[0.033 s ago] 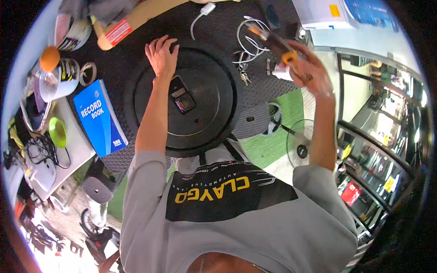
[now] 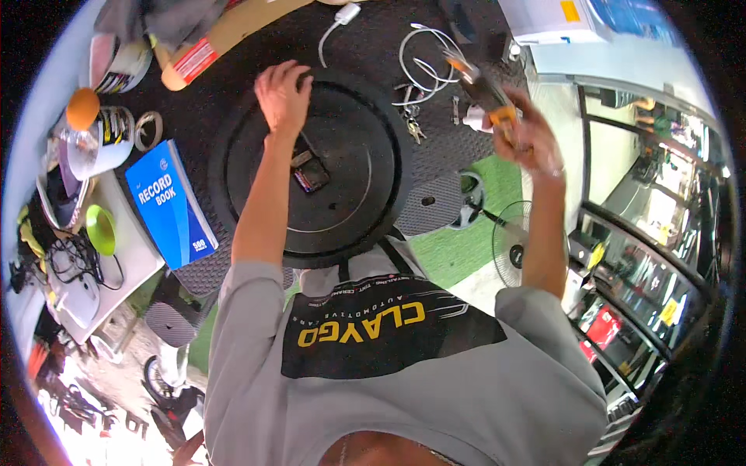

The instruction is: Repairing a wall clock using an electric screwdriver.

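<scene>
Tool [image 2: 485,89]'s off the disc [image 2: 351,175]'s right, right hand [image 2: 532,140]'s fingers wrapped round it. Looks stiff, probably lightish; I'd grab the orange handle [image 2: 506,116]. Left hand [image 2: 281,97]'s at the disc's far rim, fingers bent, can't tell if pinching anything.

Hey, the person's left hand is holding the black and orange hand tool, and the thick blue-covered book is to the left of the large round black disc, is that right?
Not quite: the head view shows the black and orange hand tool in the right hand. The thick blue-covered book is indeed left of the large round black disc.
</scene>
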The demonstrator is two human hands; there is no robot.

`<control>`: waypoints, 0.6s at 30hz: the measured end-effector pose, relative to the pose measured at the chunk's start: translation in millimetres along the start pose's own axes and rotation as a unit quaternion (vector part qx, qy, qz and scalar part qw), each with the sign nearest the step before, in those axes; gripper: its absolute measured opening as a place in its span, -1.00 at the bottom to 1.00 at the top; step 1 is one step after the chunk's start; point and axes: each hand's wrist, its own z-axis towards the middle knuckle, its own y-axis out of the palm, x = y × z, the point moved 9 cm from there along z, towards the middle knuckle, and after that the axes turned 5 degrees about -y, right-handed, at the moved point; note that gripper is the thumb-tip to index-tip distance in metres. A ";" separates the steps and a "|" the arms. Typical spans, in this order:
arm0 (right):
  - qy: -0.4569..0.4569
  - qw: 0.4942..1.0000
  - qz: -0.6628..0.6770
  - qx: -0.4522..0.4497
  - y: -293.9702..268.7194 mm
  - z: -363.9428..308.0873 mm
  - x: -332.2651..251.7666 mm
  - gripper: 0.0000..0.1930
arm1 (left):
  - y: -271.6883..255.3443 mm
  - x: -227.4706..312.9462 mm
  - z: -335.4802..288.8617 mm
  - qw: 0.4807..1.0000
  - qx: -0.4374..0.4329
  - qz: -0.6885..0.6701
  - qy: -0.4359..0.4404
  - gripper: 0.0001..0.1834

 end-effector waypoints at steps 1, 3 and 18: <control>-0.050 0.997 0.059 0.011 8.6 -25.5 17.6 -0.15 | -7.3 25.6 -0.7 0.997 0.007 -0.055 0.060 -0.83; -0.040 0.993 0.110 -0.014 -33.4 -52.6 53.8 -0.18 | 43.6 98.6 -10.2 0.986 -0.061 -0.102 0.119 -0.85; 0.106 0.899 0.334 0.261 -90.9 -235.7 265.9 -0.65 | 183.7 221.6 -26.5 0.929 -0.229 -0.005 0.290 -0.81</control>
